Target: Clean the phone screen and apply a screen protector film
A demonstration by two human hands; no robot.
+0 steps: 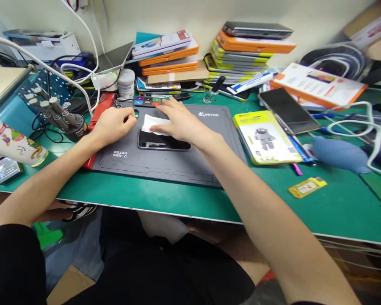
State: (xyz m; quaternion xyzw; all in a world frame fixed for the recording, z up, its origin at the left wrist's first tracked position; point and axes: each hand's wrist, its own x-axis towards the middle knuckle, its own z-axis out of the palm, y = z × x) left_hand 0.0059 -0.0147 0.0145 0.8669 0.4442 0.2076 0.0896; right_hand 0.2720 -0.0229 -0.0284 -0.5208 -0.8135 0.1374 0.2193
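A phone (163, 142) with a dark screen lies on the grey work mat (127, 156). On its upper left part sits a folded white wipe (150, 122). My right hand (182, 120) is over the phone and wipe, fingers stretched and apart toward the mat's back edge. Its thumb lies across the wipe. Just beyond those fingertips is a strip of small coloured blocks (146, 101). My left hand (117, 125) is curled in a loose fist at the mat's left side, beside a red tray (103, 108); nothing shows in it.
At the left stand a screwdriver holder (74, 127) and a patterned bottle (17, 142). Boxes are stacked along the wall (193, 10). On the right lie a yellow battery box (266, 137), another phone (288, 110), a blue air blower (339, 154) and a small yellow packet (307, 187).
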